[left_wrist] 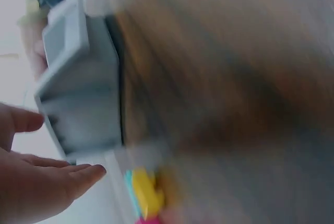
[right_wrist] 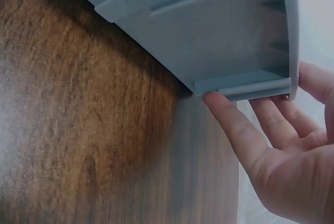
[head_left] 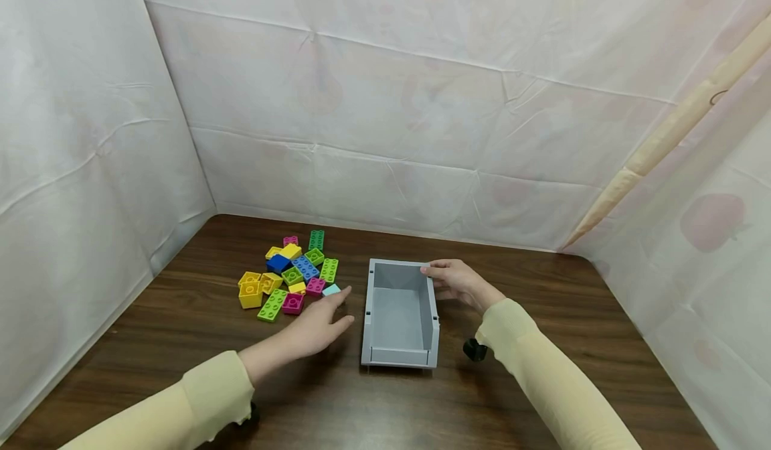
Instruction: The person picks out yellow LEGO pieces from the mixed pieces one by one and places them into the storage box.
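The right hand (head_left: 456, 280) gripped the open grey plastic bin (head_left: 399, 356); the left hand (head_left: 316, 326), fingers spread, risked nudging the pale-blue plastic brick (head_left: 331, 290) if lowered.

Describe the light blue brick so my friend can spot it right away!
On the wood-grain table, left of the grey bin, lies a cluster of toy bricks. At the edge facing the bin, by the left hand, is the light blue brick. It is clearly paler than the two other blue bricks.
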